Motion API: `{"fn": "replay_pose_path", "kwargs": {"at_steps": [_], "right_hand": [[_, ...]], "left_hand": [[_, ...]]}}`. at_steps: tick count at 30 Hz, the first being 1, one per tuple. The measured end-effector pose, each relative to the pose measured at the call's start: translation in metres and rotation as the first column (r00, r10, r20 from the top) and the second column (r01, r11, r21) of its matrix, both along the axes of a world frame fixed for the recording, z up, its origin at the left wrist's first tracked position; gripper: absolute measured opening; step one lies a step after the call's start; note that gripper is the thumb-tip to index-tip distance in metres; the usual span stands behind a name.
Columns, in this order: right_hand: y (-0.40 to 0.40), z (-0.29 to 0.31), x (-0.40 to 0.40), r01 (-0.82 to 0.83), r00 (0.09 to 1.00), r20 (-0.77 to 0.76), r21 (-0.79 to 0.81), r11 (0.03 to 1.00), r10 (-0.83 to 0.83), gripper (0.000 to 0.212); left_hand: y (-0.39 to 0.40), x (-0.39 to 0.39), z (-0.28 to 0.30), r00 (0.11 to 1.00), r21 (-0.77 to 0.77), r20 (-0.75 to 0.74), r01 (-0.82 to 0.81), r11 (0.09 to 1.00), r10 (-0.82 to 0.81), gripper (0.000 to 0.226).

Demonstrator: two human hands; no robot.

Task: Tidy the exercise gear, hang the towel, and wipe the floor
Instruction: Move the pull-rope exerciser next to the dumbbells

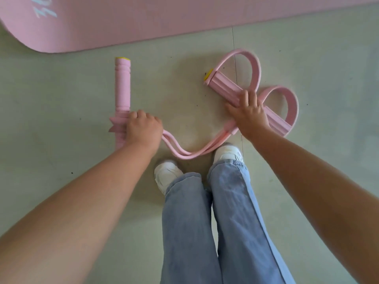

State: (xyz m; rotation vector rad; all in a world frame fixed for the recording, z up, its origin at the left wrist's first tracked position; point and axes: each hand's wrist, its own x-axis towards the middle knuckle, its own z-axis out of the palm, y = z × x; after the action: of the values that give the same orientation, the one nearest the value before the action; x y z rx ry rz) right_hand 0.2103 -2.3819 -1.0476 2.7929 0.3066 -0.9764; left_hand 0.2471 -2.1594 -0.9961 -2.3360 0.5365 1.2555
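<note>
A: Where is there free room?
B: Bare floor [51, 111] left of the handle [122, 87], and between handle and pedal bar [225, 85].
A: Obstacles?
B: Mat [143, 19] beyond; tubes [184, 152] touching shoes [167, 174].

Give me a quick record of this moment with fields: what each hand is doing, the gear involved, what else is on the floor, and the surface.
left hand: left hand grips the handle bar near its lower part
right hand: right hand grips the foot bar around its middle
gear: pink pedal resistance band; tubes sag between the two bars, two foot loops on the right bar
nearby: pink mat beyond the gear, flat
person: white shoes, blue jeans
surface: pale tiled floor
</note>
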Motion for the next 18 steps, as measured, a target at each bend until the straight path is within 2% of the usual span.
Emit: {"fn": "replay_pose_path", "kwargs": {"at_steps": [4, 8, 10, 13, 15, 18], "right_hand": [[-0.014, -0.011, -0.004, -0.048, 0.998, -0.042, 0.085, 0.995, 0.052, 0.034], [-0.031, 0.004, -0.011, -0.086, 0.996, -0.024, 0.095, 0.992, 0.089, 0.02], [-0.041, 0.03, -0.013, -0.005, 0.999, 0.042, 0.148, 0.989, -0.001, 0.016], [-0.056, 0.078, -0.021, 0.216, 0.975, 0.022, 0.173, 0.961, -0.223, 0.025], [-0.068, 0.116, -0.027, 0.379, 0.917, 0.035, 0.226, 0.897, -0.397, 0.021], [-0.101, 0.178, -0.033, 0.519, 0.825, 0.038, 0.342, 0.783, -0.563, 0.015]], "left_hand": [[-0.005, 0.0, -0.014, 0.999, -0.018, 0.033, -0.032, 0.999, 0.032, 0.028], [-0.03, 0.017, 0.007, 0.984, -0.072, 0.095, -0.141, 0.987, 0.148, 0.028], [-0.049, 0.023, 0.028, 0.979, -0.116, 0.118, -0.154, 0.981, 0.167, 0.029], [-0.081, 0.03, 0.068, 0.974, -0.184, 0.151, -0.139, 0.973, 0.168, 0.03], [-0.107, 0.034, 0.102, 0.974, -0.226, 0.171, -0.108, 0.968, 0.148, 0.031], [-0.156, 0.038, 0.159, 0.976, -0.296, 0.19, -0.049, 0.954, 0.109, 0.028]]}}
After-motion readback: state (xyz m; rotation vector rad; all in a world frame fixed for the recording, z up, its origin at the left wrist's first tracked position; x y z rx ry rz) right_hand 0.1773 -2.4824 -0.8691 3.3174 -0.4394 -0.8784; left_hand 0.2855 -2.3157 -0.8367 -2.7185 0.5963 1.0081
